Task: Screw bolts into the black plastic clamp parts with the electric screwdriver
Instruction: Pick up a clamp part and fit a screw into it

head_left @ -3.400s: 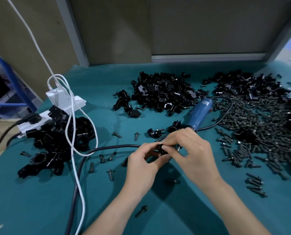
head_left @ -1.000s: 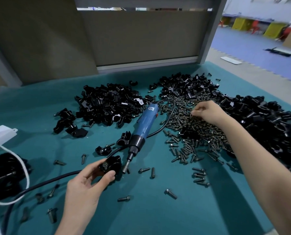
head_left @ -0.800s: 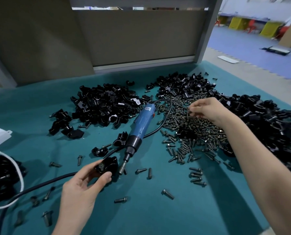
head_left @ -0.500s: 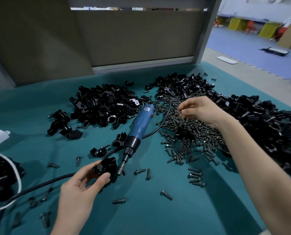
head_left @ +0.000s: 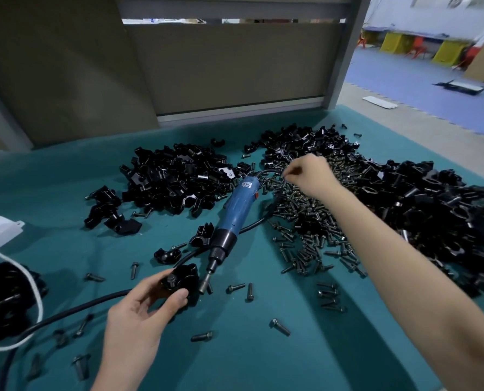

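Clamp, black, rounded, bolt atop

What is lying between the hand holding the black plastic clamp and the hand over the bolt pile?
The blue electric screwdriver lies there on the teal mat, with loose dark bolts near its tip, as the head view shows.

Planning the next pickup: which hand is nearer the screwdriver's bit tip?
Left. The left hand grips a clamp part just left of the bit tip. The right hand is far up by the screwdriver rear end, pinching a bolt over the bolt pile.
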Available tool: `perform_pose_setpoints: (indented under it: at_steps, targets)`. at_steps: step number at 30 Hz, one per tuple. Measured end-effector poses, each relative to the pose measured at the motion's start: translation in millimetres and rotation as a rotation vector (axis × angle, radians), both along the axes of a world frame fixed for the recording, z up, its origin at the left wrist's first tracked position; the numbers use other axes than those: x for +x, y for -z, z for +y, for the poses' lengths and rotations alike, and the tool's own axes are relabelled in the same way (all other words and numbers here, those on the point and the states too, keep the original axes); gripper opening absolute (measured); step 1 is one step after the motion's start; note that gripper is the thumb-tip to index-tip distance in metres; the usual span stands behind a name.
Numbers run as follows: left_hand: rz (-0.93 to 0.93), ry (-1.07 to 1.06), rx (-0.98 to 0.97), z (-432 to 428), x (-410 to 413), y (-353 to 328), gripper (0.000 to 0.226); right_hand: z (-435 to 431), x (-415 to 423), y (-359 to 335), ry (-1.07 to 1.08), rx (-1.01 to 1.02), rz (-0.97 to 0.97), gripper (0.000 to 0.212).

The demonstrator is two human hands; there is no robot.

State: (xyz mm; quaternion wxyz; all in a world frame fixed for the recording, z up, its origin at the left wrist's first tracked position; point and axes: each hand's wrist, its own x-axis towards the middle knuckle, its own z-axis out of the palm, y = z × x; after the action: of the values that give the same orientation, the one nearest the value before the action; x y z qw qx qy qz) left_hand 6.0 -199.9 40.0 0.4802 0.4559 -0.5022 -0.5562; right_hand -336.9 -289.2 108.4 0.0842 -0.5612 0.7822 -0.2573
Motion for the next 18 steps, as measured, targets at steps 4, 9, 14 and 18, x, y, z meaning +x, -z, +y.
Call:
perform_pose_setpoints:
  at_steps: [4, 9, 14, 18]
  targets:
    - [-0.006, 0.010, -0.014, 0, 0, -1, 0.031, -44, 26, 18, 0.003, 0.136, 0.074, 0.022]
    - [-0.004, 0.004, -0.016, 1, -1, -3, 0.031, -67, 32, 31, 0.083, 0.194, 0.201, 0.024]
    - [-0.021, 0.011, 0.003, -1, 0, -4, 0.034, -74, 32, 32, 0.100, 0.190, 0.203, 0.020]
    - [-0.022, 0.018, 0.015, -1, 2, -3, 0.031, -76, 22, 32, 0.056, 0.219, 0.132, 0.019]
